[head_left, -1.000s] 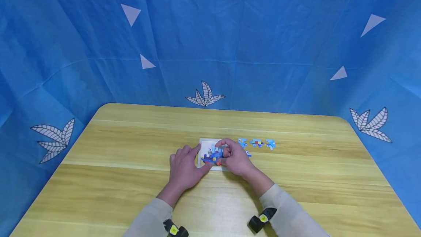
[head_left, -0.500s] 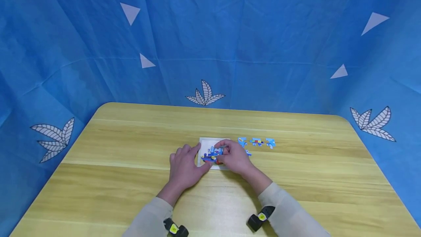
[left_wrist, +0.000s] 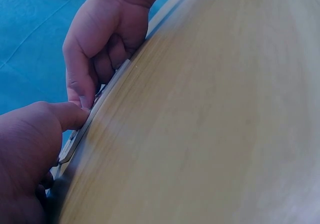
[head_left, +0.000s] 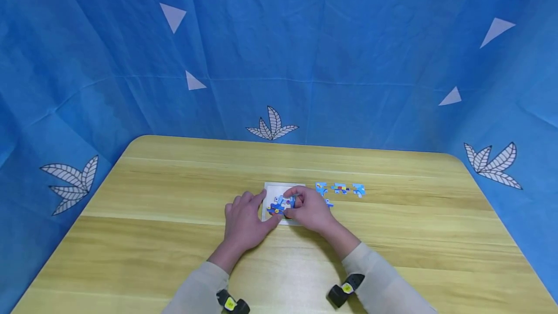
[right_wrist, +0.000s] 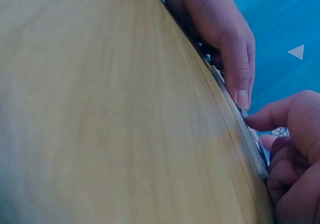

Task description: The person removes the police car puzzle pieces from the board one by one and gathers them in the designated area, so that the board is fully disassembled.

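Note:
A white puzzle tray lies on the table, with joined blue jigsaw pieces showing a vehicle picture in its lower left. My left hand rests at the tray's left side, index finger along the upper left edge and thumb at the lower edge. Over the tray's right half, my right hand pinches a blue jigsaw piece between thumb and fingers, close to the joined ones. The right hand covers much of that piece and the tray's right side. Both wrist views see the tray almost edge-on.
Right of the tray lie several loose jigsaw pieces: one at the left of the row, a middle one, a right one, and one partly behind the right hand. A blue curtain hangs behind the wooden table.
My right hand has shifted slightly left over the tray, and the blue pieces near its fingertips lie at a different angle. The left hand has stayed in place.

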